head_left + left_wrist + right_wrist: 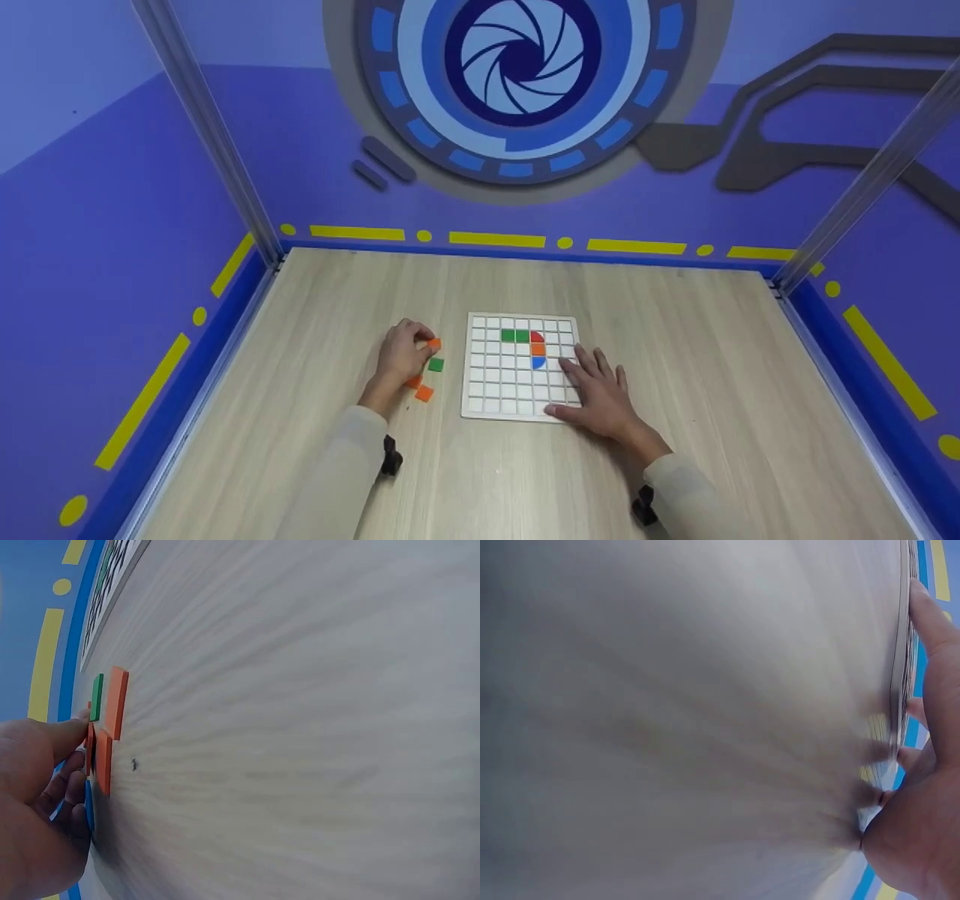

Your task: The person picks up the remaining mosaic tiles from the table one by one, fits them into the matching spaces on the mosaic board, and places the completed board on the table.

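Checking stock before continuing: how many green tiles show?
3: a green tile and its neighbor on the grid board, a loose green tile on the table beside the left hand. That hand may hide others.

Bright head view, dim right wrist view, blurred tabletop (667,727), shadows by right hand (924,814)

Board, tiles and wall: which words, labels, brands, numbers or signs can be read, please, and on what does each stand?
None can be read.
Board: only a grid and coloured pieces.
Loose tiles: plain colours, no marks visible.
Wall: painted shapes, no letters or numbers.
Black wrist mounts: too small to tell.
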Demonstrator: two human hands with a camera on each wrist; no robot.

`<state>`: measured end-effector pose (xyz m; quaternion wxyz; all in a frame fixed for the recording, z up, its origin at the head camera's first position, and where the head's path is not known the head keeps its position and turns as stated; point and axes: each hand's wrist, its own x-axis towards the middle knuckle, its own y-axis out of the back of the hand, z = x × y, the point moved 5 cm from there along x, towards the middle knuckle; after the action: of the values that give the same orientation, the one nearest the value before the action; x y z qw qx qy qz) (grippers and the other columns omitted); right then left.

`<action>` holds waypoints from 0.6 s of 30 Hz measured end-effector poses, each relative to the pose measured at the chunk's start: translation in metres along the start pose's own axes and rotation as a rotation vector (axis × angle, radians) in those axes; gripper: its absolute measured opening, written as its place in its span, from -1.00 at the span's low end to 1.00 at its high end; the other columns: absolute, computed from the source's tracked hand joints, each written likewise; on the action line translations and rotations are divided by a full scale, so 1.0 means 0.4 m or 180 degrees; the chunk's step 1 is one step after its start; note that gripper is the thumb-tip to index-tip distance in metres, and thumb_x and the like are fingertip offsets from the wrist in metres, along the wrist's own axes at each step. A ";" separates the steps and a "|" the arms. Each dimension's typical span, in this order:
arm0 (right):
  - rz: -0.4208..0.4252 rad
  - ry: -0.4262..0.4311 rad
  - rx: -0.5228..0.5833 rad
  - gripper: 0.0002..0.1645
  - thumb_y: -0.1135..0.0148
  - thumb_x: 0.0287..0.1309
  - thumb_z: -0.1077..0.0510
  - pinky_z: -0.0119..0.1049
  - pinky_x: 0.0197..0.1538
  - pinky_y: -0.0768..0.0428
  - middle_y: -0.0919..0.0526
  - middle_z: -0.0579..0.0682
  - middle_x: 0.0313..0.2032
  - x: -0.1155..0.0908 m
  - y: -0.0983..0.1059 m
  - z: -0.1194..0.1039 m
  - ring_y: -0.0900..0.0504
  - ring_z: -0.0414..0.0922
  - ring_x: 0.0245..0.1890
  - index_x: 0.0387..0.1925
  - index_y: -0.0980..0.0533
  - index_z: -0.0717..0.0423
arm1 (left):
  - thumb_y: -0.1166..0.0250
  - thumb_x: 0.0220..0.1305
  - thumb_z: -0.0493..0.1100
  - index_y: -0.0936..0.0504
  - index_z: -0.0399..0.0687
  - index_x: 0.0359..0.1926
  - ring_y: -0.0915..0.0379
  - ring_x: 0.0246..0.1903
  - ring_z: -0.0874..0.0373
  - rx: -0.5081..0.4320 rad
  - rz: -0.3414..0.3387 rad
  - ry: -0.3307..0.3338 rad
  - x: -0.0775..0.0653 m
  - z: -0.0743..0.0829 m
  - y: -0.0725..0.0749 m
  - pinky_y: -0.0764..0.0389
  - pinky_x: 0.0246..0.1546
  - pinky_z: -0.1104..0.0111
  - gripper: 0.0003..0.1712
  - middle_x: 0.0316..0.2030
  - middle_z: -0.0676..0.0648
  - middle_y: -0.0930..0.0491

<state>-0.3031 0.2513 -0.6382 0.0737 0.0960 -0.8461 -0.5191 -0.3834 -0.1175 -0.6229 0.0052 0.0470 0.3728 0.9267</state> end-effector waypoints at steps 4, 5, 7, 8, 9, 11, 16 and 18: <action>-0.0042 -0.0009 0.0014 0.24 -0.37 0.09 -0.59 0.45 0.51 0.30 0.05 0.10 0.69 0.001 0.001 0.001 0.23 0.27 0.66 0.63 -0.24 -0.10 | -0.49 0.36 -0.21 -0.71 -0.09 -0.05 -0.47 -0.02 0.02 -0.0026 0.0024 -0.0001 0.000 -0.004 -0.001 -0.52 0.09 0.13 -0.80 -0.07 -0.05 -0.58; -0.0048 -0.0012 0.0014 0.25 -0.37 0.08 -0.60 0.45 0.51 0.31 0.05 0.09 0.69 0.001 0.001 0.001 0.23 0.27 0.66 0.64 -0.24 -0.10 | -0.50 0.36 -0.22 -0.71 -0.09 -0.05 -0.48 -0.03 0.03 -0.0037 0.0039 -0.0004 0.000 -0.004 -0.001 -0.53 0.08 0.14 -0.80 -0.07 -0.05 -0.58; -0.0049 -0.0011 0.0019 0.25 -0.36 0.08 -0.61 0.46 0.51 0.31 0.05 0.09 0.69 0.002 0.001 0.001 0.23 0.27 0.66 0.64 -0.24 -0.11 | -0.50 0.35 -0.23 -0.71 -0.09 -0.04 -0.48 -0.04 0.04 -0.0060 0.0057 0.0011 0.002 -0.005 -0.001 -0.54 0.07 0.15 -0.79 -0.08 -0.05 -0.59; -0.0054 -0.0011 0.0022 0.25 -0.36 0.08 -0.61 0.45 0.51 0.31 0.06 0.09 0.69 0.002 0.001 0.002 0.23 0.27 0.66 0.64 -0.24 -0.11 | -0.50 0.34 -0.24 -0.70 -0.09 -0.04 -0.48 -0.04 0.04 -0.0070 0.0066 0.0017 0.003 -0.005 -0.001 -0.54 0.05 0.15 -0.79 -0.09 -0.05 -0.60; -0.0053 -0.0011 0.0022 0.25 -0.36 0.08 -0.61 0.45 0.51 0.31 0.06 0.09 0.69 0.002 0.001 0.002 0.23 0.27 0.66 0.64 -0.24 -0.11 | -0.50 0.34 -0.24 -0.70 -0.09 -0.04 -0.48 -0.05 0.05 -0.0082 0.0068 0.0028 0.004 -0.005 -0.001 -0.54 0.04 0.16 -0.78 -0.10 -0.04 -0.60; -0.0035 -0.0002 0.0024 0.25 -0.38 0.08 -0.60 0.46 0.51 0.30 0.04 0.10 0.68 0.002 0.002 0.001 0.22 0.28 0.66 0.63 -0.24 -0.10 | -0.51 0.34 -0.24 -0.70 -0.09 -0.04 -0.47 -0.08 0.05 -0.0107 0.0068 0.0038 0.005 -0.005 -0.002 -0.53 0.00 0.18 -0.78 -0.12 -0.04 -0.59; -0.0004 -0.0015 0.0023 0.25 -0.40 0.05 -0.59 0.47 0.50 0.28 0.02 0.11 0.68 0.002 0.001 0.002 0.21 0.29 0.66 0.63 -0.26 -0.11 | -0.49 0.34 -0.29 -0.71 -0.09 -0.07 -0.49 -0.18 0.09 -0.0175 0.0089 -0.0039 0.004 -0.003 -0.001 -0.55 -0.10 0.22 -0.81 -0.18 -0.05 -0.60; -0.0024 -0.0033 0.0025 0.26 -0.39 0.05 -0.60 0.45 0.51 0.29 0.03 0.10 0.68 0.003 -0.001 0.003 0.22 0.28 0.66 0.63 -0.25 -0.12 | -0.47 0.36 -0.31 -0.72 -0.11 -0.09 -0.51 -0.22 0.10 -0.0188 0.0134 -0.0139 0.003 0.003 0.001 -0.58 -0.14 0.22 -0.86 -0.20 -0.04 -0.63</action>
<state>-0.3047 0.2520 -0.6391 0.0670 0.0968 -0.8481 -0.5166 -0.3847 -0.1168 -0.6218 -0.0048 0.0749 0.3440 0.9360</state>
